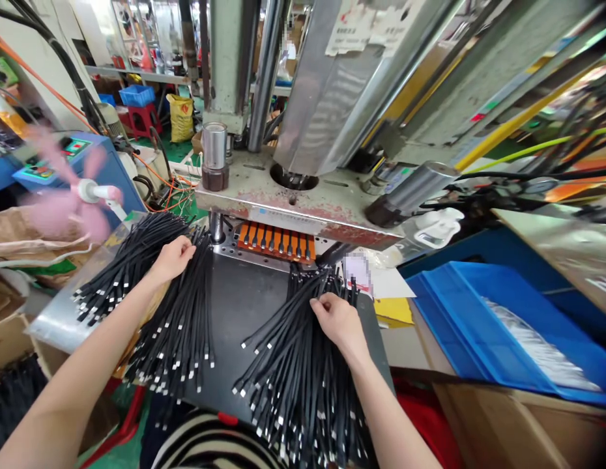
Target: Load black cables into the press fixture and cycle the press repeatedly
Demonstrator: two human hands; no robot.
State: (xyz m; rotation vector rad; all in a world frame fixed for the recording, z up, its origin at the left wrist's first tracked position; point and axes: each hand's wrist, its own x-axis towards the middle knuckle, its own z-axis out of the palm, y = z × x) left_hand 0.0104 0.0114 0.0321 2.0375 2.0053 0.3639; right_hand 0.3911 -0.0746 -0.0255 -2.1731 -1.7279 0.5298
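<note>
Ahead of me, at the far side of the bench, stands the big moulding press (327,130), its steel platen rust-stained along the near edge. To my right sits a blue plastic bin (459,326) with a heap of pale small parts inside. On the dark work plate (244,306) in the middle lie two fans of black cables with pale tips: the left cable bundle (176,326) spreads from near the press toward me, and the right cable bundle (298,371) fans out the same way on the near right. Just under the platen I see an orange fixture (277,242), with cable ends seated in its slots. Far left, a pink fan (83,192) spins, blurred. My left hand (173,257) rests on the top of the left bundle, fingers curled down over the cables. My right hand (336,318) lies on the right bundle, fingertips pinched together on a few strands near their far ends.
</note>
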